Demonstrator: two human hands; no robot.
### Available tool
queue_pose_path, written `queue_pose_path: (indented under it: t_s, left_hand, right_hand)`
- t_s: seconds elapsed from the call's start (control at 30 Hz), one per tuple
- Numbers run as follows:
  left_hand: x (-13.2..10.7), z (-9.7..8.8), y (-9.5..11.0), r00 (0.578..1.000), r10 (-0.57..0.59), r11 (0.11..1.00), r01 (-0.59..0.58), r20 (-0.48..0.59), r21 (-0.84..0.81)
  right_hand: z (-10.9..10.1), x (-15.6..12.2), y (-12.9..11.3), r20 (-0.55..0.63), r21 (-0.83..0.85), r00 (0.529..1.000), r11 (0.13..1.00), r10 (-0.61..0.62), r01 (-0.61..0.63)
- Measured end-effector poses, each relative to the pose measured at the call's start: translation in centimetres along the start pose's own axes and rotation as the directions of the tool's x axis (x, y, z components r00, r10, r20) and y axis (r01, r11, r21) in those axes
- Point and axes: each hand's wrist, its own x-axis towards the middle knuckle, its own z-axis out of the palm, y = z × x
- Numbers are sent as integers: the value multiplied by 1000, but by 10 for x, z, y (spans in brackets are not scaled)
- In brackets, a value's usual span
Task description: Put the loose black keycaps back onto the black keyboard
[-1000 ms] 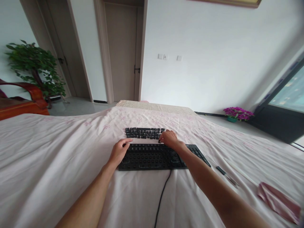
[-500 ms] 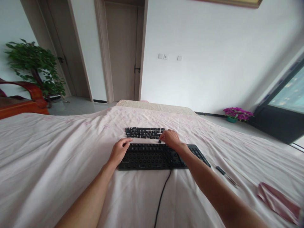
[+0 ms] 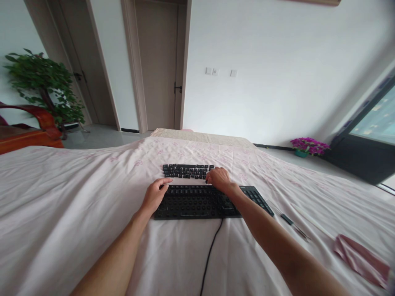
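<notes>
A black keyboard (image 3: 188, 203) lies on the cloth, with many keycaps off its main block. My left hand (image 3: 155, 195) is at its upper left corner, thumb and fingers closed around the edge. Beyond the keyboard, loose black keycaps (image 3: 187, 172) lie in rows. My right hand (image 3: 219, 179) reaches over the keyboard's top edge to the right end of those rows. Its fingertips are pinched on a small dark keycap (image 3: 206, 181), mostly covered by the fingers.
A pale flowered cloth (image 3: 101, 193) covers the surface. The keyboard's cable (image 3: 210, 255) runs toward me. Right of the keyboard lie a thin tool with a dark grip (image 3: 286, 218) and a folded pink cloth (image 3: 361, 259). A wooden chair (image 3: 37, 127) stands at left.
My right fingertips have lowered slightly onto the single keycap in front of the rows, which showed on the cloth before. My left hand stays at the keyboard's corner.
</notes>
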Motion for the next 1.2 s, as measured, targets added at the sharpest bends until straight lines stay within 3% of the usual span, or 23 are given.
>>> queue_pose_path:
  t_s: [0.7, 0.9, 1.03, 1.2]
  left_hand:
    - [0, 0, 0, 1000, -9, 1000, 9, -3, 6]
    - [-1, 0, 4, 1000, -9, 1000, 9, -1, 3]
    - [-1, 0, 1, 1000, -1, 1000, 1, 7, 4]
    - [2, 1, -8, 1000, 23, 1000, -23, 16, 5]
  right_hand:
    - [4, -2, 1, -5, -31, 998, 998, -56, 56]
    - [-10, -20, 15, -106, 81, 994, 997, -5, 14]
    - [-18, -39, 20, -139, 126, 989, 990, -52, 70]
    - [-13, -59, 19, -163, 152, 978, 976, -129, 154]
